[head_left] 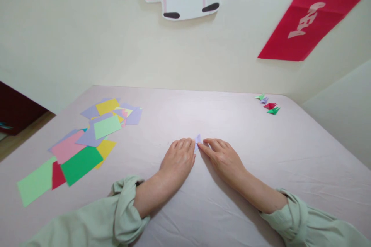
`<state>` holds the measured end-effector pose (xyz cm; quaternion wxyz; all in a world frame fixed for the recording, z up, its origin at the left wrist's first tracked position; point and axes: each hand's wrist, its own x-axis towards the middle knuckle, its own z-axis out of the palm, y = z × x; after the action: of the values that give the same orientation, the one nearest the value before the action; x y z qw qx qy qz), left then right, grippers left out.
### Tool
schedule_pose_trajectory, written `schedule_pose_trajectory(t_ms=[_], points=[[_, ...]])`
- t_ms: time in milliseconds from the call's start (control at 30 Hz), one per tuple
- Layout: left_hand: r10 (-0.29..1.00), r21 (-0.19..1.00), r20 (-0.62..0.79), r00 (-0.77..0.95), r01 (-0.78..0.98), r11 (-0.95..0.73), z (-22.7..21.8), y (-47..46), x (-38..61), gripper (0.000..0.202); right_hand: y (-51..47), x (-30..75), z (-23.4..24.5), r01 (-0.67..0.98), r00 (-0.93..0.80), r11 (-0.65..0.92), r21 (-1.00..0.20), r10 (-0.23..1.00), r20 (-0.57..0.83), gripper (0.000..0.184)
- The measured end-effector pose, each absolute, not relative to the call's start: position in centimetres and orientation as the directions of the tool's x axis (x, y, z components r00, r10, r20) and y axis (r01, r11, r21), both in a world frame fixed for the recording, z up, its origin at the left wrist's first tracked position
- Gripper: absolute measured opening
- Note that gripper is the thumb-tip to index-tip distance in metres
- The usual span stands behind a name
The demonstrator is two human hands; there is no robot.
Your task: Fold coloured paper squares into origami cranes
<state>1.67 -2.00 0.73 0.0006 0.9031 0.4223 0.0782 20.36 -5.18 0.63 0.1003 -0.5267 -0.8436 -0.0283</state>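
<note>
A small lilac folded paper piece [198, 139] lies on the pale pink table [237, 200], just beyond my fingertips. My left hand [178, 160] rests palm down with its fingers curled onto the paper's left side. Facing it, my right hand [222, 158] presses its fingertips on the paper's right edge. Most of the paper is hidden under the fingers. Both forearms come out of rolled-up pale green sleeves.
Loose coloured paper sheets [84, 142] in green, pink, yellow, lilac and red spread over the table's left side. Several small folded paper pieces [269, 105] sit at the far right near the cream wall. Red banners [310, 15] hang on the wall.
</note>
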Motion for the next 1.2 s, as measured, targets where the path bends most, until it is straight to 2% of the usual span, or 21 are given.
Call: schedule_pose_trajectory(t_ms=[167,233,300,400,467,500,567,633,700,833,967,1033,1100,1200], points=[[0.773,0.097,0.133,0.621,0.768,-0.634,0.9,-2.1,1.6,0.037,-5.5,20.6,1.2,0.9,-0.381,0.407,-0.158,0.909,0.17,0.038],[0.776,0.122,0.144,0.614,0.768,-0.629,0.9,-2.0,1.5,0.037,-5.3,20.8,1.2,0.885,-0.334,0.37,-0.284,0.928,0.168,0.035],[0.779,0.167,0.162,0.606,0.761,-0.627,0.8,-1.8,1.3,0.036,-4.8,21.1,1.3,0.833,-0.25,0.302,-0.465,0.953,0.17,0.034],[0.782,0.221,0.184,0.596,0.75,-0.623,0.7,-1.4,1.2,0.033,-3.6,21.2,1.8,0.627,-0.088,0.142,-0.766,0.99,0.111,0.036],[0.784,0.237,0.192,0.59,0.748,-0.621,0.7,-1.1,1.2,0.031,-2.8,20.9,2.4,0.384,-0.01,-0.029,-0.923,0.999,-0.036,0.036],[0.785,0.242,0.195,0.588,0.747,-0.62,0.7,-1.0,1.2,0.029,-2.3,20.6,2.8,0.251,0.012,-0.113,-0.961,0.993,-0.114,0.036],[0.786,0.245,0.202,0.584,0.747,-0.618,0.7,-0.9,1.3,0.025,-1.6,19.7,3.7,0.048,0.03,-0.235,-0.971,0.972,-0.234,0.037],[0.787,0.244,0.211,0.579,0.749,-0.616,0.7,-0.8,1.3,0.02,-1.1,18.9,4.4,-0.055,0.001,-0.31,-0.949,0.95,-0.311,0.036],[0.787,0.244,0.218,0.577,0.749,-0.616,0.7,-0.8,1.3,0.017,-0.8,18.5,4.7,-0.066,-0.014,-0.327,-0.943,0.945,-0.327,0.035],[0.784,0.256,0.227,0.578,0.742,-0.62,0.7,-0.6,1.4,0.014,-0.5,18.5,4.5,-0.032,-0.024,-0.272,-0.962,0.962,-0.271,0.031],[0.793,0.296,0.246,0.557,0.736,-0.609,0.7,-0.2,1.4,0.013,-0.5,18.6,4.2,-0.095,-0.028,-0.241,-0.966,0.971,-0.239,0.028],[0.804,0.364,0.259,0.535,0.717,-0.594,0.7,0.2,1.4,0.013,-0.5,18.5,4.2,-0.136,-0.044,-0.21,-0.968,0.977,-0.206,0.026],[0.835,0.503,0.263,0.483,0.67,-0.546,0.6,0.7,1.3,0.021,-0.5,18.4,4.1,-0.123,-0.038,-0.138,-0.983,0.99,-0.134,0.024],[0.902,0.747,0.214,0.374,0.533,-0.398,0.4,1.5,1.1,0.028,-0.5,18.4,3.7,0.115,0.028,0.046,-0.992,0.998,0.05,0.02]])
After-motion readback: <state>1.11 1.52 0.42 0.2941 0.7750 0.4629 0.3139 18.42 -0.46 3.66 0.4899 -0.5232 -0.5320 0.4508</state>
